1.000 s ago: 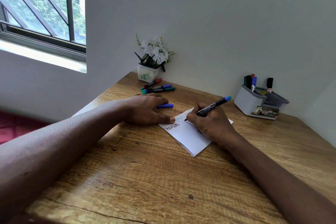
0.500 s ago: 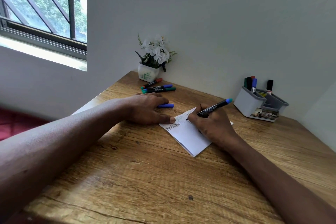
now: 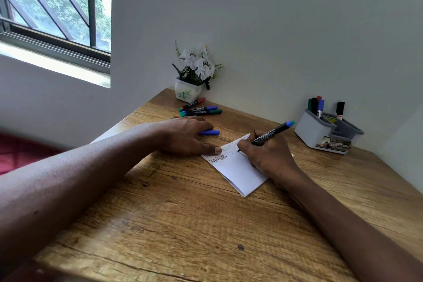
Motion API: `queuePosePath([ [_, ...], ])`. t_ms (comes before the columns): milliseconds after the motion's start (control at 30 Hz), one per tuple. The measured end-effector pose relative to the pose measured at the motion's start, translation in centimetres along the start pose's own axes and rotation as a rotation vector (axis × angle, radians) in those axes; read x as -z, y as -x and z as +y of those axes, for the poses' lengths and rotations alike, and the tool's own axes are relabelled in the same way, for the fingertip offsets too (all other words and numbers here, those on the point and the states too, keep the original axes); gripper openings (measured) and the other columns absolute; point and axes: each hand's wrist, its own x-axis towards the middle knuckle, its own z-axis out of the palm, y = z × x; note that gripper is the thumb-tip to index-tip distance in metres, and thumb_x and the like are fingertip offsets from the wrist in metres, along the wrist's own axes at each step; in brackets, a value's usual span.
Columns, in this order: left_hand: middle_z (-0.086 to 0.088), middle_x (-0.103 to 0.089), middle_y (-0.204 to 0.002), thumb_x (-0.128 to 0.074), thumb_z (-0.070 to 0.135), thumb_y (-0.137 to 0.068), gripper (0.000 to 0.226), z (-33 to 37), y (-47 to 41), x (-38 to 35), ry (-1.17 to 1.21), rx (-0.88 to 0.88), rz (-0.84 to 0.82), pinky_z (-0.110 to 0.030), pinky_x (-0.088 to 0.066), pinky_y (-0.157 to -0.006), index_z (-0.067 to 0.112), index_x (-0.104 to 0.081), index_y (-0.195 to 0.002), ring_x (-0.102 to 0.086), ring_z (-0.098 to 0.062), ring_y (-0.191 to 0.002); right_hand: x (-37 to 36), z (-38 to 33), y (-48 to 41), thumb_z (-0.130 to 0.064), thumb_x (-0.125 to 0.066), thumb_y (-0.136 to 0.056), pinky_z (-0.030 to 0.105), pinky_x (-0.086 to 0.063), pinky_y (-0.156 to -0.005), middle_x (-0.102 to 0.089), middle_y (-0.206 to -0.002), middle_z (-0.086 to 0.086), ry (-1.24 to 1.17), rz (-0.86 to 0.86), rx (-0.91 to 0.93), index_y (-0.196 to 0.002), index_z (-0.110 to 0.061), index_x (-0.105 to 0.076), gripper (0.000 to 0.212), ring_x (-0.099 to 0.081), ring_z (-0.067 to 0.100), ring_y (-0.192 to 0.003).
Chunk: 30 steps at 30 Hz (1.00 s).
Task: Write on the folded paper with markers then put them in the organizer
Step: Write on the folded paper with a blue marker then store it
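Note:
A folded white paper [image 3: 238, 171] lies on the wooden table [image 3: 194, 224], with lines of writing near its far edge. My right hand [image 3: 267, 155] grips a black marker with a blue end [image 3: 272, 132], its tip touching the paper. My left hand [image 3: 185, 137] lies flat, its thumb pressing the paper's left corner, and a blue marker cap [image 3: 210, 132] pokes out from under its fingers. Three capped markers [image 3: 201, 110], red, blue and green, lie side by side at the back. A grey organizer [image 3: 325, 133] at the back right holds several markers.
A white pot of white flowers [image 3: 192, 75] stands in the back corner against the wall. A barred window [image 3: 52, 7] is at upper left. Walls close off the table at the back and right. Something red [image 3: 13, 155] lies beyond the table's left edge.
My right hand has shifted slightly right along the paper with the marker, writing. My left hand has stayed on the paper's corner.

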Motion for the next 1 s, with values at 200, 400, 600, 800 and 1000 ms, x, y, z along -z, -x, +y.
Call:
queuePosePath([
  [200, 0.006, -0.019, -0.169, -0.047, 0.079, -0.087, 0.088, -0.2, -0.1, -0.1, 0.000, -0.013, 0.013, -0.042, -0.024, -0.121, 0.035, -0.026, -0.159, -0.024, -0.020, -0.152, 0.1, -0.1, 0.1, -0.029, -0.076, -0.082, 0.023, -0.043, -0.049, -0.066, -0.055, -0.005, -0.036, -0.014, -0.050, -0.071, -0.011, -0.070, 0.021, -0.057, 0.001, -0.047],
  [400, 0.006, -0.019, -0.169, -0.048, 0.079, -0.086, 0.087, -0.2, -0.1, -0.2, 0.005, -0.017, 0.024, -0.043, -0.025, -0.121, 0.036, -0.027, -0.159, -0.025, -0.020, -0.152, -0.2, -0.1, 0.0, -0.028, -0.079, -0.082, 0.018, -0.043, -0.043, -0.068, -0.055, -0.005, -0.034, 0.026, -0.077, -0.073, -0.012, -0.071, 0.019, -0.059, 0.001, -0.045],
  [600, 0.007, -0.058, -0.145, -0.050, 0.063, -0.096, 0.055, -0.3, 0.2, -0.7, 0.034, -0.056, 0.271, -0.040, -0.047, -0.105, 0.034, -0.055, -0.142, -0.055, -0.015, -0.128, 0.8, 0.1, 0.2, -0.013, -0.072, -0.092, 0.021, -0.053, -0.051, -0.074, -0.067, 0.006, -0.543, -0.065, -0.218, -0.095, -0.005, -0.073, 0.008, -0.067, 0.012, -0.058],
  [800, 0.011, -0.067, -0.127, -0.061, 0.051, -0.095, 0.033, 0.3, -0.5, -1.2, -0.073, -0.027, 0.454, -0.039, -0.052, -0.093, 0.041, -0.067, -0.125, -0.061, -0.010, -0.112, 1.7, 0.2, 0.1, -0.022, -0.058, -0.100, 0.021, -0.052, -0.061, -0.079, -0.089, 0.011, -0.752, -0.251, -0.181, -0.104, -0.010, -0.080, 0.025, -0.073, 0.014, -0.077],
  [1000, 0.019, -0.071, -0.097, -0.071, 0.038, -0.092, 0.013, -0.4, -0.6, -1.3, 0.120, -0.094, 0.598, -0.039, -0.057, -0.080, 0.042, -0.074, -0.103, -0.064, 0.001, -0.088, 2.5, 1.1, 0.0, -0.011, -0.061, -0.096, 0.024, -0.057, -0.064, -0.079, -0.094, 0.017, -0.922, -0.286, -0.171, -0.104, -0.007, -0.074, 0.015, -0.074, 0.019, -0.078],
])
